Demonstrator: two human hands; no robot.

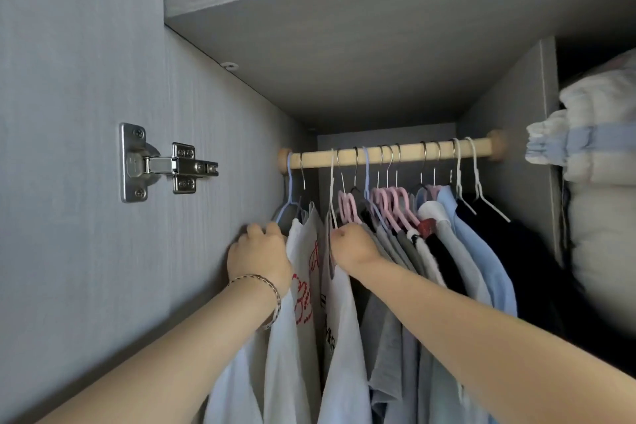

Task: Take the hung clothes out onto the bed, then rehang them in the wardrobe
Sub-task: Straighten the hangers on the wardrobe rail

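Hung clothes (pixel 430 244) are crowding below the wooden rod (pixel 389 153), all on hangers. The left hand (pixel 258 253) is curling round the shoulder of the pale shirt (pixel 227 389) under the rod's left end. The right hand (pixel 351 244) is gripping a white T-shirt (pixel 344 354) at its collar, probably to lift both hooks off together.

Hands: two, left hand (pixel 260 253) and right hand (pixel 352 246), near left.
Wooden rail (pixel 409 150): one, across the far compartment.
Hanger hooks (pixel 390 152): about thirteen on the rail; overlap prevents an exact count.
White wire hangers (pixel 476 179): three, two far right, one toward the left.
Pale blue hangers (pixel 290 179): two.
Pink hangers (pixel 395 200): several, bunched; number unclear.
Garments (pixel 461 244): at least ten.
Door hinge (pixel 165 163): one, left.
Bracelet (pixel 272 289): one.
Shelf (pixel 344 3): one, above.
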